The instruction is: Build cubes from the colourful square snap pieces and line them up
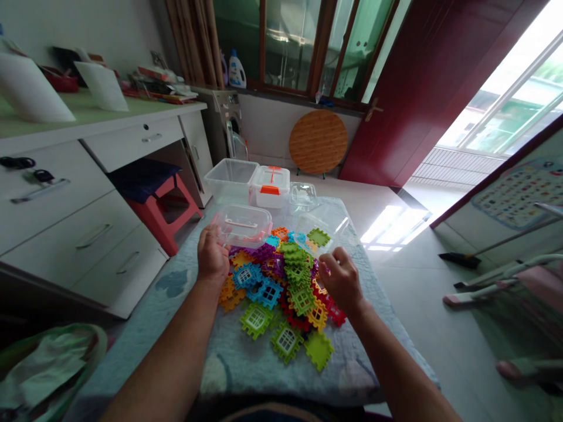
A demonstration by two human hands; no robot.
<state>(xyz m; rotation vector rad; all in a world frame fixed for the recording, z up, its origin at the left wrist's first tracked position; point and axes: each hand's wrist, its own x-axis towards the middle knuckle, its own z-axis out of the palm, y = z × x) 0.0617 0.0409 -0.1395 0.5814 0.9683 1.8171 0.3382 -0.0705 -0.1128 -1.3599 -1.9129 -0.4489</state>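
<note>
A heap of colourful interlocking plastic tiles (281, 287) lies on a pale blue patterned cloth (246, 363) in front of me. My left hand (212, 257) rests at the heap's left side, fingers curled against the near edge of a clear lidded box (243, 224). My right hand (342, 280) hovers over the heap's right side, fingers bent in a loose pinch; what they hold, if anything, is hidden. A clear lid (323, 225) with a green tile on it lies just beyond the right hand.
Further back stand an open clear tub (229, 179), a white box with an orange latch (270, 186) and a small clear container (302, 195). White drawers (65, 223) and a red stool (160, 211) are at left. A bag (48, 363) lies near left.
</note>
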